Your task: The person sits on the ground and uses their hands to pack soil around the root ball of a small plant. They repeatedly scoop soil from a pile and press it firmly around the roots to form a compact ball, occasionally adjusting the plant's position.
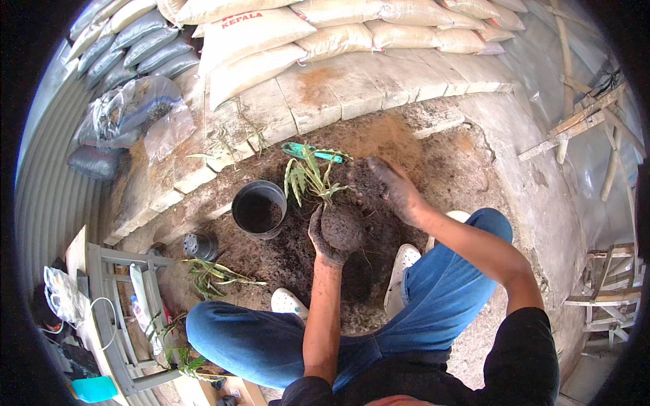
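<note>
My left hand (pixel 325 236) is cupped around the root ball (pixel 343 227) of a leafy green plant (pixel 312 177), whose leaves point away from me. To the right, my right hand (pixel 391 190) holds a clump of dark soil (pixel 366 177) beside the plant. An upright black plastic pot (pixel 259 209) with some dark soil inside stands left of the root ball. A turquoise hand trowel (pixel 310 151) lies behind the leaves, partly hidden by them. Dark loose soil (pixel 284 256) covers the ground beneath both hands.
A small black pot (pixel 200 246) lies near cut leafy stems (pixel 213 279) at the left. Stone blocks (pixel 310 99) edge the soil, with stacked sacks (pixel 335 43) beyond. A grey wooden stool (pixel 122 314) stands at the lower left. Brown fibre (pixel 393 137) lies behind my right hand.
</note>
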A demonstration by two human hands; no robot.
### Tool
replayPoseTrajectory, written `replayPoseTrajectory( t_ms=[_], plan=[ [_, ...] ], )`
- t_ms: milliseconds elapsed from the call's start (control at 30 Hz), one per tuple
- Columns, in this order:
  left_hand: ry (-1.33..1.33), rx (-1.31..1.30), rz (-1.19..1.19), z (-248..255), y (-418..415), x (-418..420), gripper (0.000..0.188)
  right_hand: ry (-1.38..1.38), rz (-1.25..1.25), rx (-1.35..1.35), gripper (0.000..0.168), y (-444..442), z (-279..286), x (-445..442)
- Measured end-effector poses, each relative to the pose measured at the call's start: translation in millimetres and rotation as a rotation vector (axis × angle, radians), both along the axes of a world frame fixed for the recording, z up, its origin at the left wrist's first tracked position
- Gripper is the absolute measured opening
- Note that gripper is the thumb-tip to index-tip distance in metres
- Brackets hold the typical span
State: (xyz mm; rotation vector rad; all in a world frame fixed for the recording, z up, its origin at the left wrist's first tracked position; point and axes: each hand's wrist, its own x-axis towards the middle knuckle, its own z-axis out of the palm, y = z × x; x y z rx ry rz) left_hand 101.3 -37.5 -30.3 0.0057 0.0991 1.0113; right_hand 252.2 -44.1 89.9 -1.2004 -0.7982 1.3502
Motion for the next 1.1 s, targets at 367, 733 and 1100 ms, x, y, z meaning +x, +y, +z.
replayPoseTrajectory(
  t_ms=[367, 733, 1100],
  plan=[
    [-0.188, 0.034, -0.003, -17, 3, 1, 0.044, -0.83, 0.481, 0.655, 0.057, -8, -39, -3],
    [0.096, 0.033, 0.146, -11, 9, -10, 0.046, -1.085, 0.467, 0.691, 0.082, -19, -21, -3],
    [0.075, 0.036, 0.162, -5, 7, -11, 0.046, -1.02, 0.583, 0.653, 0.083, -20, -15, 0]
  ],
)
